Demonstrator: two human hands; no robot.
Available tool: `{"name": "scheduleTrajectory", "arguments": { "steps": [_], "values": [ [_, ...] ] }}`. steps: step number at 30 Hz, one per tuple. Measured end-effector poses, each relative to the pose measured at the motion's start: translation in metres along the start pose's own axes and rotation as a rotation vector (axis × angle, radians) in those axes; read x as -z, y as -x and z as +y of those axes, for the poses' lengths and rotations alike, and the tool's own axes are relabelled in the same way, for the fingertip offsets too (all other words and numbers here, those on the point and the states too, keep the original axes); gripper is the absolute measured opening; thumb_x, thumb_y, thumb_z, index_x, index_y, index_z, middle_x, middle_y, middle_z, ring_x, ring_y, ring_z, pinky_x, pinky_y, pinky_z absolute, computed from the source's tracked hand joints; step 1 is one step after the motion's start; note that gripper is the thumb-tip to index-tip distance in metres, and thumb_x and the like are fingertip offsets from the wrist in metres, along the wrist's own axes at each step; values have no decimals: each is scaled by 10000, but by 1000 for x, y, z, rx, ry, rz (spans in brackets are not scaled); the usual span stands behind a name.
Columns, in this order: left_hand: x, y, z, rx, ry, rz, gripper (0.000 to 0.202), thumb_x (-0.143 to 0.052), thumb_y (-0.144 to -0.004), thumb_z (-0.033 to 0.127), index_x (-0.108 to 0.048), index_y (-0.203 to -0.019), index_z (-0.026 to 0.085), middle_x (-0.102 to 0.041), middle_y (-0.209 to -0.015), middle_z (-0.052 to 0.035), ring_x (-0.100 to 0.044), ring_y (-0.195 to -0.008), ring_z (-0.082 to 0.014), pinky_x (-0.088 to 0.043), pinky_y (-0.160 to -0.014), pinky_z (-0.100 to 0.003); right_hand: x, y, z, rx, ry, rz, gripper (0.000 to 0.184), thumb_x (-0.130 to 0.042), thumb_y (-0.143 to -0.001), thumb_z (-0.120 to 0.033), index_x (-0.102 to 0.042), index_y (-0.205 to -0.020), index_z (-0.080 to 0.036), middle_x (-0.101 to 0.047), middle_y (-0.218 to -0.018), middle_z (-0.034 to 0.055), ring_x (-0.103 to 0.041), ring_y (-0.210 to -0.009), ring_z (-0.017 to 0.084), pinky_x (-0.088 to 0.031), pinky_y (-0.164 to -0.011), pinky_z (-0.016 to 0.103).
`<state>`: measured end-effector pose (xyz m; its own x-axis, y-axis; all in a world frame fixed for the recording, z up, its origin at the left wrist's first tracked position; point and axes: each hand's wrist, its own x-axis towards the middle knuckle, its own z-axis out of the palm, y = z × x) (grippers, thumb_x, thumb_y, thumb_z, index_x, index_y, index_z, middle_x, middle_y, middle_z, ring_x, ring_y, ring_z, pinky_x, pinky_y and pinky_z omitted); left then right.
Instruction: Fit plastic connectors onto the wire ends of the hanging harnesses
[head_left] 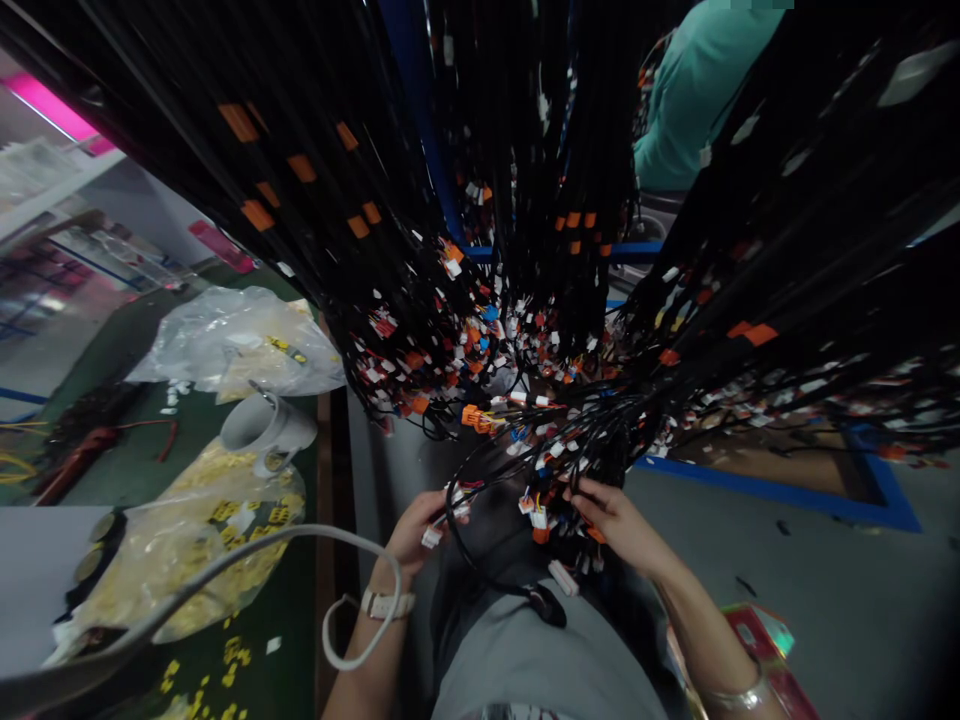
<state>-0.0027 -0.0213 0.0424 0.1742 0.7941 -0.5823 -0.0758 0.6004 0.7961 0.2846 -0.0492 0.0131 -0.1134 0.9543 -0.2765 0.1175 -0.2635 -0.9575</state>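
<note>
A black wire harness [517, 455] with many small plugs stretches across in front of my body. My left hand [421, 525], with a white watch strap at the wrist, is closed on a white connector [431, 537] with coloured wires at its end. My right hand [611, 520] has its fingers curled round black wires of the same bundle, beside orange and white connectors [538, 520]. An orange connector [474, 417] lies a little above, between the hands. A long white connector [562, 578] hangs near my lap.
Dense black cable bundles [300, 130] hang ahead and on both sides. On the green bench [292, 620] at left are a grey mug [262, 430], a plastic bag of yellow pieces [195, 540] and a clear bag [240, 340]. A grey cable [300, 532] loops near my left wrist. Ahead sits a person in green [694, 90].
</note>
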Motion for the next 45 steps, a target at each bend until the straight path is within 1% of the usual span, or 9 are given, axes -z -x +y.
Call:
{"name": "scheduleTrajectory", "arguments": {
  "steps": [5,14,21,27,31,36,39,42,45],
  "values": [
    [1,4,1,-22,-13,-27,366,-700,-640,471,-677,-592,108,-610,-530,-54,-426,-429,-81,-233,-412,-201,7,-2,5,33,171,9,322,-544,-806,-382,-700,-1030,-210,-719,-967,62,-632,-930,264,-458,-861,381],
    [-1,19,5,-7,5,34,321,-734,-594,441,-682,-569,126,-627,-535,-50,-428,-409,-82,-285,-416,-206,11,-10,-5,55,335,-8,218,-574,-792,-335,-721,-906,-223,-727,-969,61,-654,-919,267,-464,-827,364],
    [-4,33,9,-26,-4,79,325,-703,-631,450,-690,-574,130,-618,-524,-44,-421,-404,-83,-298,-407,-209,22,-9,-12,127,327,-212,210,-518,-825,-311,-683,-885,-195,-714,-893,51,-632,-798,196,-465,-724,289],
    [-12,46,17,-8,41,93,350,-767,-536,461,-678,-548,122,-614,-504,-37,-463,-426,-85,-269,-398,-183,11,-21,-8,93,444,-53,237,-541,-788,-371,-669,-757,-173,-683,-704,35,-593,-638,176,-434,-605,269],
    [-17,57,23,14,26,58,359,-747,-581,467,-693,-584,112,-621,-502,-47,-462,-434,-83,-256,-414,-182,3,-34,-6,83,556,43,229,-521,-751,-335,-650,-685,-158,-642,-613,53,-565,-569,192,-429,-558,294],
    [-20,66,28,22,-14,29,342,-718,-616,442,-685,-573,104,-613,-491,-52,-378,-396,-63,-196,-404,-192,7,-47,-4,188,282,-124,215,-525,-731,-287,-683,-811,-165,-698,-819,57,-622,-792,230,-481,-746,339],
    [-21,69,28,18,-31,39,359,-701,-622,460,-674,-560,107,-602,-483,-52,-359,-390,-64,-165,-397,-200,10,-48,0,139,102,-186,215,-548,-723,-319,-682,-779,-160,-697,-767,50,-624,-767,233,-491,-743,363],
    [-21,70,27,26,-33,35,368,-700,-616,473,-671,-552,112,-593,-483,-46,-372,-394,-68,-182,-400,-201,6,-48,5,113,34,-151,205,-575,-712,-330,-671,-768,-158,-693,-756,47,-623,-748,228,-498,-728,368],
    [-19,69,25,30,-23,12,377,-705,-597,492,-658,-531,124,-559,-461,-27,-362,-386,-68,-227,-406,-211,-3,-56,10,186,78,-30,142,-591,-683,-279,-659,-750,-173,-692,-778,46,-622,-795,228,-489,-798,381]
  ]
}}
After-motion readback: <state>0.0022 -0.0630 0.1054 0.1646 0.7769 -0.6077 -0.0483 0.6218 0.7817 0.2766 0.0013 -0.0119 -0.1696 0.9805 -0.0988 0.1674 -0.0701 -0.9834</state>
